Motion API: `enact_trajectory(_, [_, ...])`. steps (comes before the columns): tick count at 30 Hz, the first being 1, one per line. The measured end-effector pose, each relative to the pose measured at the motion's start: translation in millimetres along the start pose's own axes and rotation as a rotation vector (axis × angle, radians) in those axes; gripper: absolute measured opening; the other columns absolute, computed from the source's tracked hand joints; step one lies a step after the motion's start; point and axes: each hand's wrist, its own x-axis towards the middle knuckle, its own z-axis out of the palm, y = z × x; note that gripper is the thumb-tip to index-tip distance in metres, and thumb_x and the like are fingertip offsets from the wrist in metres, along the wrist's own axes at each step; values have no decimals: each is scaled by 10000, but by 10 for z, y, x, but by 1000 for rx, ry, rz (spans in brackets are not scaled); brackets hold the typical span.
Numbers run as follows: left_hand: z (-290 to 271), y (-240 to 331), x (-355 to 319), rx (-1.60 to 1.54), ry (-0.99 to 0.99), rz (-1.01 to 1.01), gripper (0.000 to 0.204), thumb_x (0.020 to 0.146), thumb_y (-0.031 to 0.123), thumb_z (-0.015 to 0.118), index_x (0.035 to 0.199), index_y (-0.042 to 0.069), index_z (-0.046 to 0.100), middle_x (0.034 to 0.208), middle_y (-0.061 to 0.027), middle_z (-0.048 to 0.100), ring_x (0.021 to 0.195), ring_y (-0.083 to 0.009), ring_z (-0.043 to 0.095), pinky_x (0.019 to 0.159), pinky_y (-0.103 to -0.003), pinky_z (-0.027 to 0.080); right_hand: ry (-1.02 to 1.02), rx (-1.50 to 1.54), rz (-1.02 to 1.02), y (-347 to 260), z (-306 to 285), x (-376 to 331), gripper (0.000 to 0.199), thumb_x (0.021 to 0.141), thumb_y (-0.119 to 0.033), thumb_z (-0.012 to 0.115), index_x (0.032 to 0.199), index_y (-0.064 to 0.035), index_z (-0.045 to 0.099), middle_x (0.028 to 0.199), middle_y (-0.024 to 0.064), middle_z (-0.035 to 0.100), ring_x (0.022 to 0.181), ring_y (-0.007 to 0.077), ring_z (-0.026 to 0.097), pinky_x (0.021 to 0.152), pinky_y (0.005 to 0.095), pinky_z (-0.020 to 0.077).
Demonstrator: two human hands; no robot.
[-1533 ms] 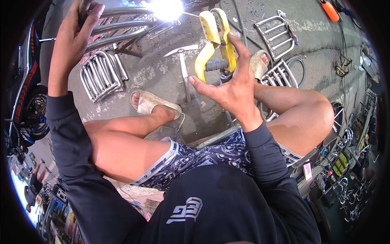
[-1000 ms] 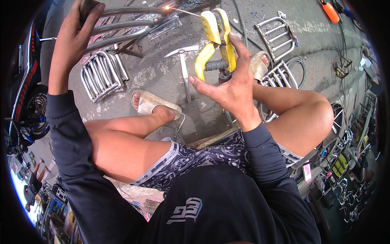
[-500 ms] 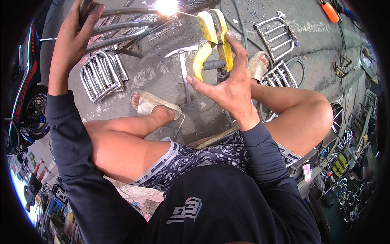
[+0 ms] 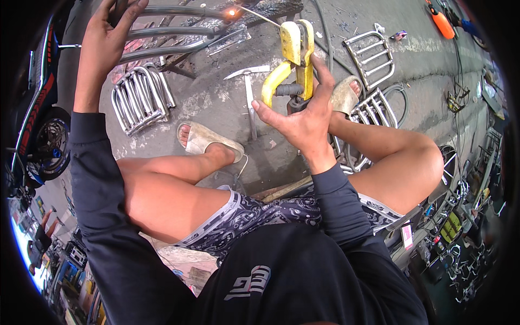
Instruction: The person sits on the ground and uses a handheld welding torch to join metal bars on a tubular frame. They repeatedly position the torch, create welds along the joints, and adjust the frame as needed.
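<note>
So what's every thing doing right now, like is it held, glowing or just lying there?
Yellow electrode holder: held by the right hand, rod clamped in it.
Welding rod: tip glowing orange on the metal frame.
Metal frame: steadied by the left hand.
Hammer: lying on the ground, untouched.
Finished racks: lying stacked on the ground.

Yellow electrode holder (image 4: pixel 292 59) showing painted, scuffed coating, dull, with black matt grip. Welding rod (image 4: pixel 259 16) looking thin bare metal, tip glowing. Bent tube frame (image 4: pixel 173 32) gleaming, smooth polished metal. Rack of curved bars (image 4: pixel 140 97) shining likewise, chrome-bright. Chipping hammer (image 4: pixel 249 92) appearing grey, dull steel. Concrete floor (image 4: pixel 216 103) looking rough, stained, matt. Sandal (image 4: pixel 208 142) seeming worn, dusty rubber. Sleeve (image 4: pixel 92 162) being dark matt cloth; shorts (image 4: pixel 254 214) being patterned fabric.
</note>
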Motion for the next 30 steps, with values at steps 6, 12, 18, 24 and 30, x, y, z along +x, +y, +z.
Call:
enact_trajectory(6, [238,452,-89,83,108,-252,580,1090,266,684,1606,55,522,1437,-192,708,1217,-285,726,1049,-459,596,-33,25,23,29,32,-92,1270,696,-300,1061,1646,-54,255,1439,261,589,1236,336,706,1027,440,609])
enact_trajectory(12, [298,725,-56,179,135,-313,631,1097,247,665,1648,33,447,1605,-250,561,1361,-350,660,1158,-529,551,-61,128,124,22,66,-97,1266,686,-282,1063,1643,-44,270,1452,264,589,1258,340,700,1045,436,602])
enact_trajectory(18, [270,624,-2,88,144,-293,691,1089,188,665,1692,49,356,1690,-256,455,1427,-363,606,1187,-537,531,17,60,25,35,78,-69,1228,689,-304,1045,1644,-33,323,1483,287,625,1262,409,724,1065,458,601])
enact_trajectory(24, [328,704,-76,247,189,-284,696,1070,136,689,1676,38,363,1695,-259,438,1459,-364,573,1180,-523,541,-30,19,26,43,72,-64,1265,687,-281,1060,1645,-27,275,1514,280,560,1302,361,678,1072,443,591])
enact_trajectory(30, [382,711,-97,93,224,-199,688,1070,121,689,1674,39,369,1669,-249,472,1449,-355,581,1171,-493,551,-37,17,47,41,83,-55,1260,691,-287,1058,1643,-26,275,1500,286,574,1298,363,685,1070,443,596])
